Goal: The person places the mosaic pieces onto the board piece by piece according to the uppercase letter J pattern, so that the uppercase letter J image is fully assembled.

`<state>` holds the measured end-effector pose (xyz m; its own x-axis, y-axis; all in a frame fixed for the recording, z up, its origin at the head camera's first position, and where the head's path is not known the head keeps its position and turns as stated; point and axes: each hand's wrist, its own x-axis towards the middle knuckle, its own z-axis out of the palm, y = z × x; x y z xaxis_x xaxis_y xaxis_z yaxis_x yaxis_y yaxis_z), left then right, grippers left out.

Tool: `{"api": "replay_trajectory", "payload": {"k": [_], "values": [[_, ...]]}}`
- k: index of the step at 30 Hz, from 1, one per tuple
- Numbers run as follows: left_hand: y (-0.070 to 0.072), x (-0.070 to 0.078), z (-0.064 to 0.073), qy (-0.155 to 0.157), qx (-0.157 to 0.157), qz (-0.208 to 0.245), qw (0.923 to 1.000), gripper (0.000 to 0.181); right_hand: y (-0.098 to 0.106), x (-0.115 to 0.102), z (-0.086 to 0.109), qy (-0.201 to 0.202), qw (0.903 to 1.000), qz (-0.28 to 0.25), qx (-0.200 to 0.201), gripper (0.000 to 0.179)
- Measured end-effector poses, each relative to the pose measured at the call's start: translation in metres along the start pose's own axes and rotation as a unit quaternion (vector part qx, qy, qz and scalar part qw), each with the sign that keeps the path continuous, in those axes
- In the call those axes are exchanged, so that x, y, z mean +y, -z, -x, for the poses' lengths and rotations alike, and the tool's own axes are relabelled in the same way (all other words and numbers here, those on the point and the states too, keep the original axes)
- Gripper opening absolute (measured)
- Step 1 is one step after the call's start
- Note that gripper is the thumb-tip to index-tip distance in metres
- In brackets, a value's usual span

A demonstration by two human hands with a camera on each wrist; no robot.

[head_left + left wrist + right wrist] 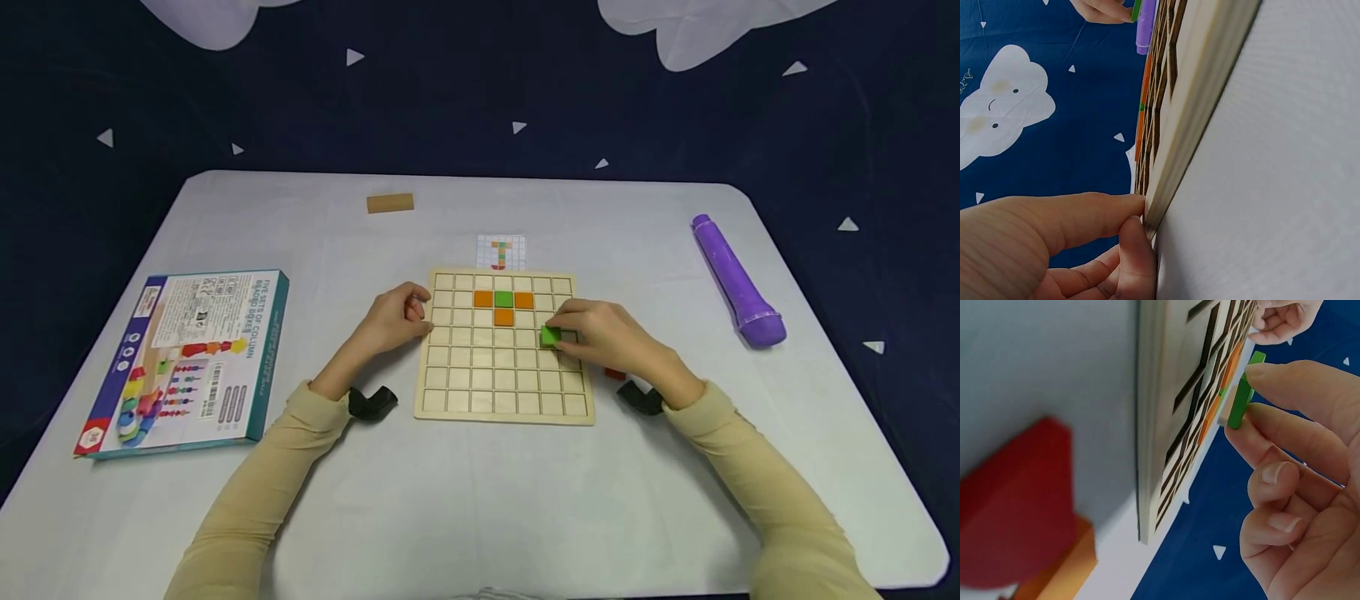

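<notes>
A wooden grid board (480, 402) lies on the table. My left hand (393, 318) holds its left edge; in the left wrist view the thumb (1097, 215) meets the rim and the other fingers bend beside it. My right hand (611, 333) pinches a green square tile (1246, 390) between thumb and fingertips, over the board's right side. That tile stands tilted above the squares in the right wrist view. On the board, an orange tile (483, 298), a green one (503, 299) and another orange one (523, 300) form a row, with an orange tile (504, 317) below the middle.
Behind the board lies a small pattern card (487, 250). A red piece (1016, 506) and an orange piece (1063, 569) sit right of the board. A toy box (202, 358) lies left, a purple stick-shaped object (735, 279) right, a brown strip (390, 203) at the back.
</notes>
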<state>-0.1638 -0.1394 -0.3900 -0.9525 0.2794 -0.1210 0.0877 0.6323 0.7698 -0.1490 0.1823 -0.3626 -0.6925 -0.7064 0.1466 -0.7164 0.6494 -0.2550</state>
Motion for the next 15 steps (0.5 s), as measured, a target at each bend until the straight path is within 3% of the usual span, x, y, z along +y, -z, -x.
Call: {"api": "replay_trajectory", "payload": {"k": [15], "values": [[0.000,-0.002,-0.002,-0.001,-0.002,0.001,1.0000,0.043,-0.009,-0.013,-0.024,0.023,0.9995,0.012,-0.019,0.024]]}}
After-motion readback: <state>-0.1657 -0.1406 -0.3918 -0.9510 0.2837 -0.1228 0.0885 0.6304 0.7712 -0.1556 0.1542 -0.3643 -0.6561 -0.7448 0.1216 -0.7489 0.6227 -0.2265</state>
